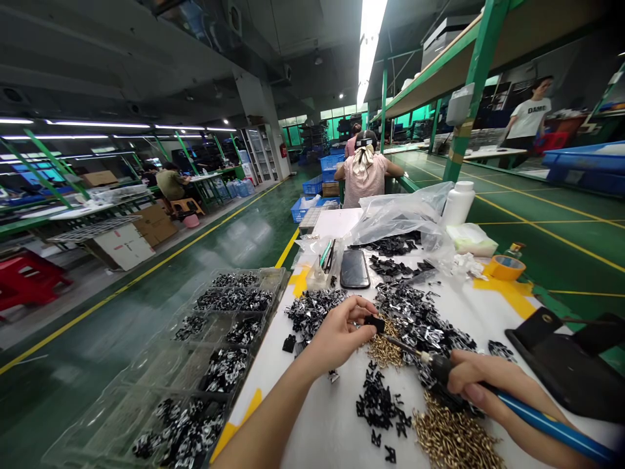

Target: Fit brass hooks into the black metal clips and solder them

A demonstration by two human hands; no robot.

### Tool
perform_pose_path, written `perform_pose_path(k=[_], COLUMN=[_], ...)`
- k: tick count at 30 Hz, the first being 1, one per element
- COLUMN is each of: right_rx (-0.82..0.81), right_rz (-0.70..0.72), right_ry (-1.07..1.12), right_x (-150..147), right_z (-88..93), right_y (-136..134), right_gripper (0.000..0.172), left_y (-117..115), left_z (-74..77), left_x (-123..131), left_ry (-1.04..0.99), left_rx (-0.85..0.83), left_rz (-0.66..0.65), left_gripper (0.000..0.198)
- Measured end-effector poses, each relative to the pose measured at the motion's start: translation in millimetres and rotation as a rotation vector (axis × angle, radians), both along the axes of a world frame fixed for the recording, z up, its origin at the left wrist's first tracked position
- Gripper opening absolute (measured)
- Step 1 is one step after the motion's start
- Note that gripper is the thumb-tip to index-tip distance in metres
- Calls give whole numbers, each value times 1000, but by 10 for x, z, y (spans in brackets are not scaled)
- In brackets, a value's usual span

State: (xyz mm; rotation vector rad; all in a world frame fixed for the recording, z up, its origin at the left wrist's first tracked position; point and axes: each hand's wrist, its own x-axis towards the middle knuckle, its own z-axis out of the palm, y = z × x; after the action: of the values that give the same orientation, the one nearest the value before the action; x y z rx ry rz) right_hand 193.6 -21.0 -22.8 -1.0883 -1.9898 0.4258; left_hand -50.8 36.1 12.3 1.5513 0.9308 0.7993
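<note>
While the left hand pinches a small black plastic part in a narrow grip between thumb and fingers, the right hand wraps firmly around a blue-handled hand tool, its thin metal shaft slanting left toward that part. The part projects just past the left fingertips, held above the white worktable near the middle of the view, with the shaft's tip right beside it; whether they touch, I cannot tell. Working close together and low over the table, the hands appear to keep the small piece steady and in plain sight. A heap of brass pieces lies directly below, another lies near right, black-and-silver parts spread farther off, and a compartmented plastic tray runs along the left.
</note>
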Motion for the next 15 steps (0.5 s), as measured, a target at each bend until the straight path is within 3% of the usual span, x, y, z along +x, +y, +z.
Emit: perform_pose_path(k=[6, 11, 15], right_rx=[-15, 17, 14], right_rz=[-26, 52, -44], right_ry=[-2, -124, -89], right_x=[22, 90, 96], right_z=[-24, -47, -108], right_y=[3, 47, 34], right_gripper=[30, 27, 30], left_y=[-3, 0, 23], left_z=[4, 1, -17], left_x=[-5, -3, -8], left_ry=[-20, -21, -1], left_rx=[-25, -27, 6], left_rz=[-7, -12, 9], left_gripper=[16, 17, 17])
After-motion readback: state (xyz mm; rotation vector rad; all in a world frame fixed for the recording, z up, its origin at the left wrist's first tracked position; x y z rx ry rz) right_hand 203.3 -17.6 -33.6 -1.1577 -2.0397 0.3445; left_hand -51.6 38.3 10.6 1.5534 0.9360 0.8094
